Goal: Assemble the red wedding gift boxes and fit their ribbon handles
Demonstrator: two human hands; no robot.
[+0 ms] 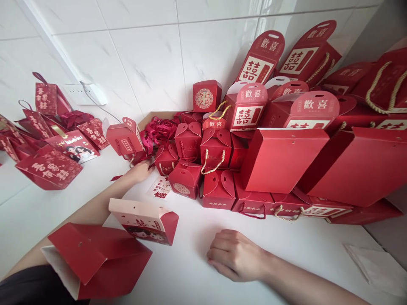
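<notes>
My left hand (140,171) reaches across the white tabletop to the foot of the heap of dark red ribbons (160,132). Its fingers are curled, and something dark red shows at the fingertips; whether that is a ribbon I cannot make out. Beside it stand a small red gift box (165,159) and a flat printed card (160,187). Across the left forearm, nearer me, are an open-flapped red box (104,258) and a pink-topped box with a cartoon couple (144,222). My right hand (230,255) rests on the table as a loose fist, nothing visible in it.
Stacked red gift boxes (218,189) with rope handles line the wall, with two large plain red boxes (282,161) at the right. Ribbon-tied boxes (49,167) cluster at the left. A cable runs from a wall socket (85,94). A clear packet (375,267) lies at the right.
</notes>
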